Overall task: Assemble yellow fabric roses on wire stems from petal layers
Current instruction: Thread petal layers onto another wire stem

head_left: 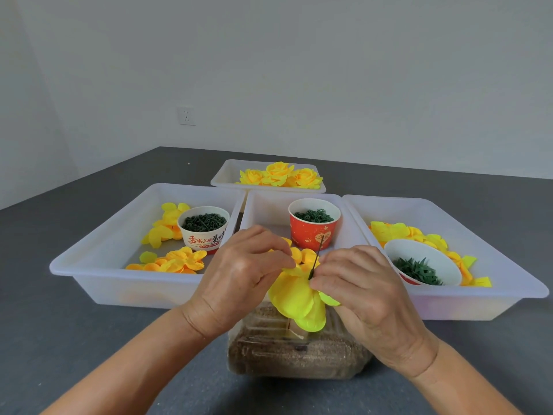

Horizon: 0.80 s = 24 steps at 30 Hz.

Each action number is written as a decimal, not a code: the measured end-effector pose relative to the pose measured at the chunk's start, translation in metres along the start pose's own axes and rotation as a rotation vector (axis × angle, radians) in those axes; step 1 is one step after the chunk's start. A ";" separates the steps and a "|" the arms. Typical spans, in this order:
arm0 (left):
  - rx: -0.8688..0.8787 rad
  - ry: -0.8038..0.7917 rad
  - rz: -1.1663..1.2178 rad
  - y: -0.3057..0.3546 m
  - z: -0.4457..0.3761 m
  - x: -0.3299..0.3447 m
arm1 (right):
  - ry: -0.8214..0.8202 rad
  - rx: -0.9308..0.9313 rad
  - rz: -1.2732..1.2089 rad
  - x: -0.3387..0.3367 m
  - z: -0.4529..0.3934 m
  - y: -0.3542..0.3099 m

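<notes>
My hands work a yellow petal layer (294, 298) onto a thin wire stem (315, 258) at lower centre of the frame.

My right hand (368, 298) pinches the stem's lower end, fingers curled; my left hand (239, 280) pinches the petal's upper edge. Behind them a red cup (312, 232) stands in the middle tray (263, 205). Finished roses (279, 174) fill the far tray (227, 172), upper centre.
</notes>
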<state>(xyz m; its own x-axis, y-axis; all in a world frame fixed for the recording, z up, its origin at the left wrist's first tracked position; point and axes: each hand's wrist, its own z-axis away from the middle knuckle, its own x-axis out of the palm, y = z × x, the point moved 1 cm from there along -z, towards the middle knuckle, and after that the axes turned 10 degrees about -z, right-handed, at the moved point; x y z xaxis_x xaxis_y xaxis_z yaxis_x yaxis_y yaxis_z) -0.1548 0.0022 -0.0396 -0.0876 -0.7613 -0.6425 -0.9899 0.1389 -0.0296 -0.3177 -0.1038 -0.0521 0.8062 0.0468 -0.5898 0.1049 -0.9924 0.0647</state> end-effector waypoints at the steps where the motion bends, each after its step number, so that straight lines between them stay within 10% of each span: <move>1: 0.001 -0.001 0.000 0.000 0.000 0.000 | -0.011 0.003 -0.004 -0.001 -0.001 0.000; 15: 0.004 -0.178 0.015 -0.002 0.004 -0.004 | -0.225 0.245 -0.198 -0.013 -0.005 -0.009; 24: -0.318 -0.167 0.384 0.010 -0.008 -0.002 | 0.065 0.701 -0.420 0.004 -0.005 -0.011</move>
<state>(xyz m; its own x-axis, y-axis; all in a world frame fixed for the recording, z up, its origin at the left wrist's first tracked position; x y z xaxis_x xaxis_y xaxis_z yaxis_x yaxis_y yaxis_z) -0.1650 0.0001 -0.0328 -0.4573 -0.5781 -0.6758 -0.8774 0.1690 0.4491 -0.3125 -0.0925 -0.0511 0.8151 0.4154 -0.4037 0.0344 -0.7304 -0.6821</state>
